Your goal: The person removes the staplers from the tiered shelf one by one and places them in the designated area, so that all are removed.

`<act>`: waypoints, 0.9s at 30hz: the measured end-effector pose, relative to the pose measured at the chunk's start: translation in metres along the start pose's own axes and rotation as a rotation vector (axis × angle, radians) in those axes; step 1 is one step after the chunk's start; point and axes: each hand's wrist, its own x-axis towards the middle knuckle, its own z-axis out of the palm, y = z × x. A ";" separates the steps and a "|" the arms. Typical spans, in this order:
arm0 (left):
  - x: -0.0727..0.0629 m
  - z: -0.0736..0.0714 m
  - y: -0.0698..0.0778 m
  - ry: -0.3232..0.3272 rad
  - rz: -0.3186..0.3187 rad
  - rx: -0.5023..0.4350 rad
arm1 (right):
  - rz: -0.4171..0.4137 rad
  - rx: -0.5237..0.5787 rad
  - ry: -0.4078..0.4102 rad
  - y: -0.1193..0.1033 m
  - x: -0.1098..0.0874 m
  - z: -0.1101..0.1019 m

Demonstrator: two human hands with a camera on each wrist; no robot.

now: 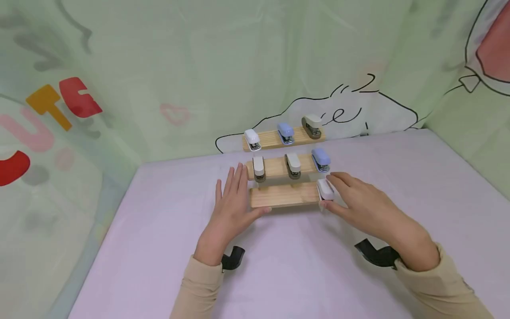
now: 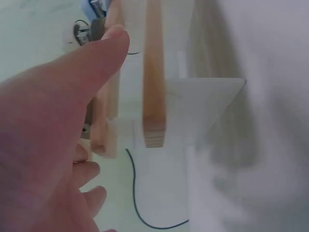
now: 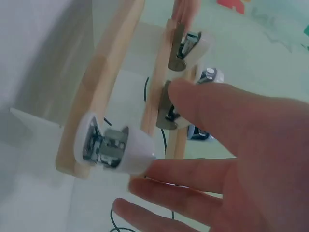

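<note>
A stepped rack carries three wooden boards. On the lowest, front board (image 1: pixel 283 196), a small white stapler (image 1: pixel 326 189) sits at the right end. My right hand (image 1: pixel 368 206) is beside that stapler, thumb near its front and forefinger by its back; in the right wrist view the thumb (image 3: pixel 203 104) stands apart from the stapler (image 3: pixel 137 152). At the rack's left end my left hand (image 1: pixel 229 210) has its fingers straight, with fingertips by the middle board (image 1: pixel 275 168) and thumb by the front board's lower left edge.
Two grey-based white staplers (image 1: pixel 293 164) and a blue stapler (image 1: pixel 321 159) stand on the middle board. The back board (image 1: pixel 268 141) bears a white stapler (image 1: pixel 252 138), a blue stapler (image 1: pixel 285 132) and a grey-based one (image 1: pixel 312 125). A printed curtain (image 1: pixel 223 66) hangs behind the table (image 1: pixel 167 212).
</note>
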 end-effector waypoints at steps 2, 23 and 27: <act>0.002 0.003 -0.001 0.005 0.003 0.012 | -0.014 0.014 0.009 -0.004 0.000 0.001; 0.016 0.012 0.000 0.083 0.041 0.126 | -0.226 -0.048 0.243 -0.012 0.019 0.032; 0.016 0.012 0.001 0.082 0.043 0.118 | -0.251 -0.010 0.255 -0.012 0.020 0.036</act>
